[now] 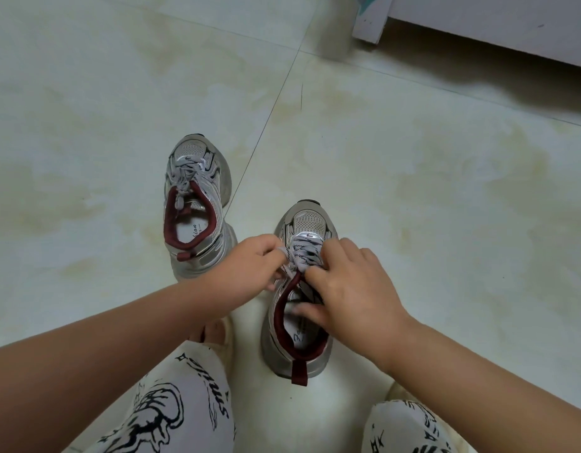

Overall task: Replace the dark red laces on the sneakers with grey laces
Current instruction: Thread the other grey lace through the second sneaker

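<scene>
Grey patterned laces on near silver mesh sneaker, pinched by left hand and right hand fingers.

Bare floor lies open to the right of the near sneaker and to the left of the far sneaker, with a narrow passage of tile between the two shoes. Both hands crowd the near sneaker's lacing: the left hand on one side, the right hand over the collar. Knees flank the near floor. White furniture blocks the far right corner.
</scene>
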The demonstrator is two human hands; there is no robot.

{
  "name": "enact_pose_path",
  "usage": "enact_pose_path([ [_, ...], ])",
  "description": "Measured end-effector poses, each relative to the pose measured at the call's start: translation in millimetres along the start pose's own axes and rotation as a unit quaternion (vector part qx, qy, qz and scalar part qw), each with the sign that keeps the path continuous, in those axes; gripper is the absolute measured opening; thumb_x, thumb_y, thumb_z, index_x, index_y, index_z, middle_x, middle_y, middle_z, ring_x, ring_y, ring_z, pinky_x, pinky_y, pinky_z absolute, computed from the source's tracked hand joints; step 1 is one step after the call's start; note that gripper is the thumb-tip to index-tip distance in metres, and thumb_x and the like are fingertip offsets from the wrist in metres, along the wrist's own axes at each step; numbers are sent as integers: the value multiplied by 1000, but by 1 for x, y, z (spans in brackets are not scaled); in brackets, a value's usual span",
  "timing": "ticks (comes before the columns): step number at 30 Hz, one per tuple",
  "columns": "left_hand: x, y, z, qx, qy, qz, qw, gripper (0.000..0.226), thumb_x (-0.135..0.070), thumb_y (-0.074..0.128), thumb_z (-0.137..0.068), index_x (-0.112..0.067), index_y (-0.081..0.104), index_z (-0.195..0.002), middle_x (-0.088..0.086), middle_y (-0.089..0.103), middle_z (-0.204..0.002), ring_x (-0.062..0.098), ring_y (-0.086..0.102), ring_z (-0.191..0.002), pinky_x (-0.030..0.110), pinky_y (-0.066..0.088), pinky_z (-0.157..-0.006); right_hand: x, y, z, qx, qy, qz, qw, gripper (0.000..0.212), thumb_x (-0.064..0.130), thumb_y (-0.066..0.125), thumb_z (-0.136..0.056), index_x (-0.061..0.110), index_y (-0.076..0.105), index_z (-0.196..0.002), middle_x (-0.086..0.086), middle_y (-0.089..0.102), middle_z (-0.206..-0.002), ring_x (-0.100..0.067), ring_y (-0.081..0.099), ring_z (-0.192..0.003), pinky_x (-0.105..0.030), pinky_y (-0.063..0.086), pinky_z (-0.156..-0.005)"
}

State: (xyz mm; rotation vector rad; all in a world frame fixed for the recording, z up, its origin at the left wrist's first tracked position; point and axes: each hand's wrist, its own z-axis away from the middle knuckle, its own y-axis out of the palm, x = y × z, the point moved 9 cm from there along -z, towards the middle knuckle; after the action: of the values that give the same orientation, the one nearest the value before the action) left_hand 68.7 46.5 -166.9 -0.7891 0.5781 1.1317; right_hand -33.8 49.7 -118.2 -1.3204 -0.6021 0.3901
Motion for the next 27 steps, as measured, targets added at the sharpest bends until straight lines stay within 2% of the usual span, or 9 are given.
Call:
enact_pose_path([
  [3,-4,0,3,4,22,-21,1000,27,-9,42,-94,-19,59,-75,9,61,-80,15,54,-72,30,53,-68,2,9,-4,26,32,-18,999,27,30,81,-60,12,63,-66,-3,47,-79,-26,54,-76,-26,29,-56],
  [6,0,-1,7,-1,38,-49,998,30,-9,46,-92,-27,60,-72,1,55,-64,17,50,-64,47,52,-79,-19,15,-1,53,126,-281,950,16,20,60,-87,6,63,-79,1,42,-83,-12,46,-77,-25,35,-68],
  [9,6,-1,9,0,39,-43,998,35,-3,49,-88,-27,61,-66,11,58,-70,20,49,-67,54,50,-79,-35,23,8,83,223,-553,798,20,9,57,-85,-2,54,-70,-11,45,-71,-14,43,-70,-27,37,-72],
  [13,5,6,12,8,49,-42,998,24,-5,58,-80,-23,60,-63,4,51,-61,17,45,-64,34,41,-69,-36,30,18,86,309,-778,540,18,3,51,-81,2,62,-67,-16,48,-85,-25,48,-87,-41,44,-75],
  [16,0,12,13,25,58,-50,997,10,-22,63,-76,-24,61,-66,-3,52,-59,13,46,-60,28,39,-65,-40,25,20,67,323,-831,448,37,7,49,-76,11,58,-41,-12,57,-77,-25,58,-78,-40,52,-59],
  [19,-2,6,7,11,54,-49,997,18,-13,67,-81,-21,63,-66,6,60,-58,16,50,-59,35,48,-68,-51,30,23,63,323,-798,505,37,3,48,-82,11,53,-46,-14,58,-77,-23,55,-81,-40,53,-67],
  [21,-1,1,5,-7,37,-28,999,18,-10,69,-80,-18,64,-65,13,65,-60,20,58,-60,44,54,-77,-62,26,24,43,310,-741,594,31,2,50,-87,9,52,-57,-15,56,-77,-17,52,-72,-33,50,-72],
  [23,-2,-2,5,-35,38,-24,998,20,-7,67,-81,-15,60,-64,12,66,-60,25,63,-60,49,56,-78,-68,15,24,33,281,-653,703,24,3,58,-86,6,53,-63,-11,60,-68,-10,48,-59,-20,41,-61],
  [27,-22,9,4,-61,106,-200,972,11,-10,51,-85,-13,48,-75,10,64,-66,25,62,-63,44,53,-69,-62,12,23,87,239,-461,850,27,1,65,-78,14,50,-60,-2,60,-61,-1,42,-45,-14,33,-47],
])
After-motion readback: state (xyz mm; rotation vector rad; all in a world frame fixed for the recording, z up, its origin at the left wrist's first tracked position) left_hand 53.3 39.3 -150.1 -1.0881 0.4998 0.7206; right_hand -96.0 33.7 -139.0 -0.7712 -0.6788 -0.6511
